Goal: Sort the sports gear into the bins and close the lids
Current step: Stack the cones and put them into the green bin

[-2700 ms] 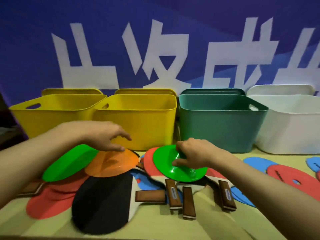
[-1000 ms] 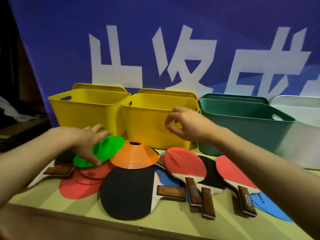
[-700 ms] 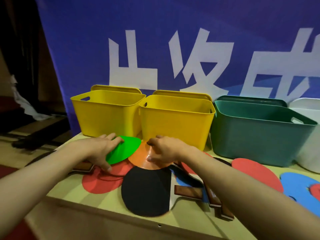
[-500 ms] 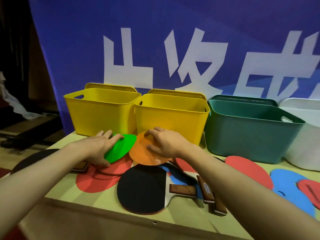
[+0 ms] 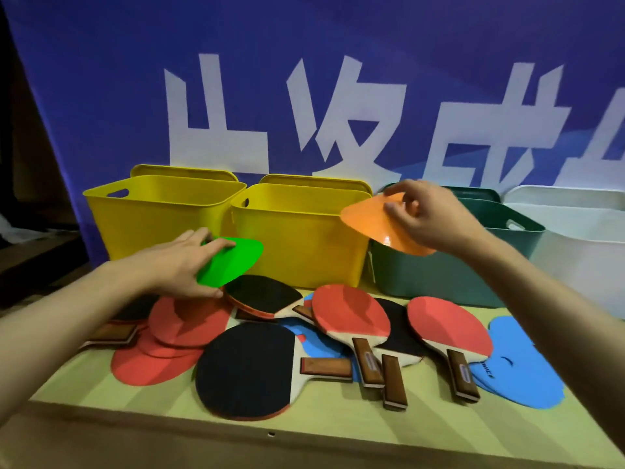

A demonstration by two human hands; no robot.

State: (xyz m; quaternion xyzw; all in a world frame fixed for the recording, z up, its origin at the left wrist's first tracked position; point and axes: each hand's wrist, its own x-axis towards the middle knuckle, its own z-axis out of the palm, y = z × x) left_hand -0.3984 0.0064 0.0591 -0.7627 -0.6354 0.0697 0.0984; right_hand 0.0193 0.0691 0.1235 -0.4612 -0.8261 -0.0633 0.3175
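Right hand (image 5: pixel 427 220) raised, fingers (image 5: pixel 392 208) pinching orange disc cone (image 5: pixel 368 220) by its edge; cone tilted, held over the gap where right yellow bin (image 5: pixel 297 238) meets green bin (image 5: pixel 449 275). Probably mid-carry toward one of them; which, cannot tell. Left hand (image 5: pixel 184 262) low, fingers over the top and thumb under green disc cone (image 5: pixel 233 260), gripping it just in front of the yellow bins, likely queued for the same drop. Left yellow bin (image 5: pixel 159 221) and white bin (image 5: pixel 581 245) open too; lids (image 5: pixel 182 170) stood upright behind, kept clear of the openings. Table tennis paddles (image 5: pixel 348 316) and flat red and blue mats still heaped on table (image 5: pixel 338 421), overlapping. Sorting early; closing not begun.
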